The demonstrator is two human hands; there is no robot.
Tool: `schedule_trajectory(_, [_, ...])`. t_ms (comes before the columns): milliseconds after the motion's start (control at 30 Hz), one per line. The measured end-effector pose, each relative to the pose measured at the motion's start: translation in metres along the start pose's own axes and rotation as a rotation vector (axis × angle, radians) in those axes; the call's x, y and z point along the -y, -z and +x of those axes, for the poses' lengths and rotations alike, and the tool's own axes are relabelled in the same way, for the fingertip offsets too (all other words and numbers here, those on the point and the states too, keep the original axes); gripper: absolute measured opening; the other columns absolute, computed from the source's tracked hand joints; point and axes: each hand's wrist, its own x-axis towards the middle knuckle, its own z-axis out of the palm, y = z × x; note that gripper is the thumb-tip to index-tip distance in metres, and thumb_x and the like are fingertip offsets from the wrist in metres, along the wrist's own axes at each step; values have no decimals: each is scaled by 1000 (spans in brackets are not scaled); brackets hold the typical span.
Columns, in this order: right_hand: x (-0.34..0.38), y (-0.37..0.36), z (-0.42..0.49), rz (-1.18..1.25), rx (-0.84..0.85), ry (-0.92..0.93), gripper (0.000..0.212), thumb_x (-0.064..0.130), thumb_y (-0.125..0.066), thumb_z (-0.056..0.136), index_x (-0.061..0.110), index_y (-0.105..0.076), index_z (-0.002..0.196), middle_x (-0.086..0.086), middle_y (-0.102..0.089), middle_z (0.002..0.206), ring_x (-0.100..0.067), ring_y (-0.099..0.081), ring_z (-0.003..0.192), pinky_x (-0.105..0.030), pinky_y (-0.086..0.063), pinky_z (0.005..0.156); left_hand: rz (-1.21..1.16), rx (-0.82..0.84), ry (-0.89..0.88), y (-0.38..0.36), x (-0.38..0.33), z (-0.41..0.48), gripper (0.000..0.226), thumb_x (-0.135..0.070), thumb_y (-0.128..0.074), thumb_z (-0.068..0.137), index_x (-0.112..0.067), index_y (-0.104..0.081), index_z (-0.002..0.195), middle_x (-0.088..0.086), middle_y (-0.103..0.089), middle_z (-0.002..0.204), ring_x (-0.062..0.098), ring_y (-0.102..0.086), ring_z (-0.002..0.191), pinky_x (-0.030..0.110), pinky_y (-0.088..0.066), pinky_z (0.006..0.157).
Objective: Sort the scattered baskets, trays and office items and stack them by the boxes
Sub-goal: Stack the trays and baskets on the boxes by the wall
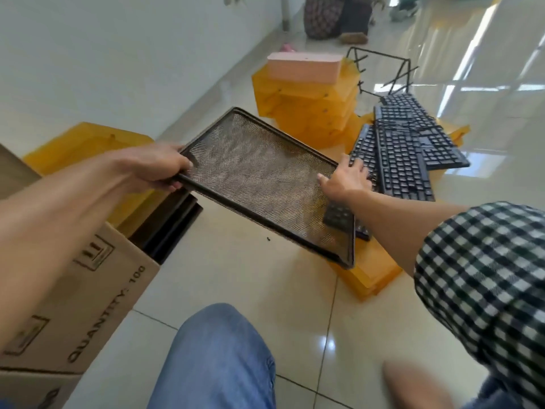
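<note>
Mesh tray [265, 178], empty, gripped by left hand [159, 169]; right hand [345, 180] fingers spread above keyboards [404, 163].

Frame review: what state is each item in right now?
mesh tray: lifted, tilted.
left hand: grips the tray's rim.
right hand: fingers spread at the tray's right edge.
keyboards: piled overlapping on the floor.
orange trays: stacked by the wall, pink box on top.

The cardboard box [88, 290] runs off the left edge, and the mesh tray [265, 178] partly hides a keyboard [363, 144].
</note>
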Motion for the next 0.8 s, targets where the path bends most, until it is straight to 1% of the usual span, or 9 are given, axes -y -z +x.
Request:
schedule_trajectory(100, [25, 8, 8, 55, -3, 132, 76, 66, -42, 98, 20, -24, 155, -15, -30, 160, -37, -28, 147, -62, -23, 118, 70, -21, -80, 23, 9, -1, 19, -8, -45, 105, 1, -54, 118, 3, -54, 64, 6, -45, 40, 18, -40, 37])
schedule_trajectory(200, [29, 1, 11, 182, 29, 141, 63, 64, -37, 101, 16, -39, 142, -17, -55, 140, -37, -50, 131, -58, -32, 112, 164, -87, -161, 34, 9, 2, 19, -13, -45, 106, -2, -58, 115, 6, -55, 75, 7, -49, 47, 20, -42, 39])
schedule_trajectory(267, [23, -1, 12, 243, 38, 149, 61, 61, -41, 101, 12, -43, 136, -18, -60, 130, -37, -56, 121, -47, -43, 100, 217, -104, -206, 34, 6, 4, 18, -17, -44, 107, -12, -61, 112, 8, -56, 80, 12, -51, 56, 22, -44, 42])
schedule_trajectory(333, [15, -5, 12, 318, 67, 174, 53, 56, -45, 102, 12, -50, 131, -16, -63, 122, -36, -59, 113, -40, -45, 89, 249, -121, -242, 31, 4, 8, 17, -20, -44, 107, -19, -61, 110, 8, -58, 83, 16, -54, 62, 26, -46, 47])
schedule_trajectory(467, [-5, -9, 12, 349, 24, 196, 43, 53, -44, 104, 16, -61, 119, -9, -67, 106, -32, -61, 100, -39, -48, 82, 258, -267, -257, 18, 0, 24, 17, -28, -53, 103, -18, -67, 107, 6, -65, 82, 21, -59, 65, 35, -50, 55])
schedule_trajectory(533, [-13, -8, 12, 349, -13, 189, 42, 55, -41, 104, 18, -60, 114, -8, -67, 104, -33, -60, 99, -43, -49, 84, 169, -358, -215, 9, -4, 33, 19, -34, -62, 99, -17, -70, 101, 10, -71, 87, 28, -65, 74, 42, -57, 69])
schedule_trajectory(600, [-18, -10, 13, 356, -57, 155, 41, 55, -39, 104, 19, -58, 111, -8, -66, 103, -32, -58, 95, -43, -47, 80, -33, -446, -157, -3, -10, 39, 19, -38, -70, 93, -20, -70, 92, 10, -74, 91, 27, -69, 81, 43, -59, 79])
schedule_trajectory(700, [-18, -11, 18, 330, -117, 72, 38, 55, -38, 104, 21, -56, 105, -7, -66, 101, -31, -56, 89, -39, -41, 73, -436, -477, -111, -28, -17, 41, 19, -39, -72, 91, -21, -66, 86, 10, -76, 101, 21, -72, 83, 34, -58, 74])
schedule_trajectory(800, [-10, -16, 24, 310, -95, -10, 39, 54, -37, 104, 21, -58, 110, -10, -67, 109, -34, -59, 99, -39, -41, 77, -538, -376, -61, -67, -13, 38, 27, -40, -70, 92, -17, -64, 104, 10, -72, 109, 22, -70, 83, 31, -52, 69])
